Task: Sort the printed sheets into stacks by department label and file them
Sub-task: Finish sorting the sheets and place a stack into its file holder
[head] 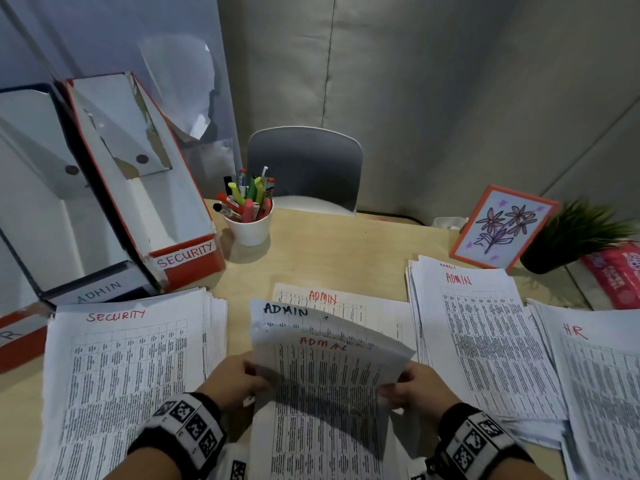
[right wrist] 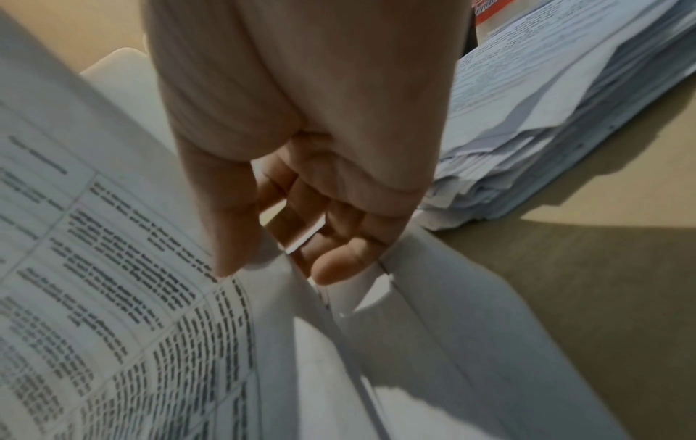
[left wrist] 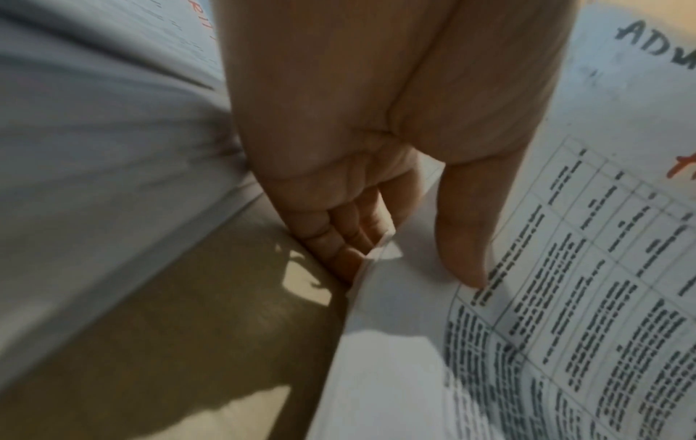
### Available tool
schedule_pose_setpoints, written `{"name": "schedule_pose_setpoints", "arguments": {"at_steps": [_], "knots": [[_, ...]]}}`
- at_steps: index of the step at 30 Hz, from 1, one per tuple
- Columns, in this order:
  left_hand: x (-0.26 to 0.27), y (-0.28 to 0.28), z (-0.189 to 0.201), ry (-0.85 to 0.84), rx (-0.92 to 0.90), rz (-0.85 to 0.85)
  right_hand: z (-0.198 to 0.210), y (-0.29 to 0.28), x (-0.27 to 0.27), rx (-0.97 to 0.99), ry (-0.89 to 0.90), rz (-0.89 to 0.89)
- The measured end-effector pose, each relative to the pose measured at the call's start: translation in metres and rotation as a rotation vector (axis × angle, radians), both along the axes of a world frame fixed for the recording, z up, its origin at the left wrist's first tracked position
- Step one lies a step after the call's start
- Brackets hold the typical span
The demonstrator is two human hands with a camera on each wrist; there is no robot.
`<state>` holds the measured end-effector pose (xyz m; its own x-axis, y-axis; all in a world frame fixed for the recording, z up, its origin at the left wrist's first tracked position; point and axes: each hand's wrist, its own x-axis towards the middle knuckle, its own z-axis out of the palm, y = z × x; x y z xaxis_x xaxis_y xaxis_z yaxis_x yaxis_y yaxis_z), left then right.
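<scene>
I hold a bundle of printed sheets [head: 329,368] marked ADMIN above the desk's near middle, its top bowed away from me. My left hand [head: 239,379] grips its left edge, thumb on the printed face [left wrist: 467,238], fingers [left wrist: 339,238] behind. My right hand [head: 412,386] grips the right edge, thumb [right wrist: 229,226] on top, fingers [right wrist: 339,238] under. A single ADMIN sheet [head: 349,303] lies flat beyond the bundle. A SECURITY stack [head: 128,375] lies to the left, an ADMIN stack [head: 485,341] to the right, an HR stack [head: 602,382] at the far right.
File boxes stand at the back left: a red one labelled SECURITY [head: 145,181], a dark one labelled ADMIN [head: 52,202], a third at the left edge [head: 17,337]. A white pen cup [head: 249,220], a framed flower drawing [head: 502,226], a potted plant [head: 575,233] and a chair [head: 304,168] are behind.
</scene>
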<state>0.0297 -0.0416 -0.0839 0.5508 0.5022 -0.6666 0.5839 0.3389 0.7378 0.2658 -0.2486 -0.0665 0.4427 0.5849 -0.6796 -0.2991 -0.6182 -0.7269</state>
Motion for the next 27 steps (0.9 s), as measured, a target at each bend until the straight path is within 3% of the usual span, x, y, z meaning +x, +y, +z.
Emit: {"name": "schedule_pose_setpoints", "arguments": {"at_steps": [3,8,17,22,27], "knots": [[0.003,-0.003,0.004,-0.042,0.072,0.059,-0.004,-0.001,0.001,0.001,-0.052,0.013],[0.010,-0.006,0.012,-0.115,0.039,0.153,-0.006,-0.001,-0.002,-0.012,-0.099,-0.005],[0.024,-0.007,0.042,-0.138,0.142,-0.143,-0.003,0.004,-0.005,-0.047,-0.117,0.037],[0.025,0.000,0.076,-0.252,0.104,-0.117,0.024,0.013,0.012,0.129,0.043,-0.012],[0.031,0.001,0.119,-0.395,0.367,0.000,0.074,0.029,0.011,0.351,-0.276,-0.037]]}}
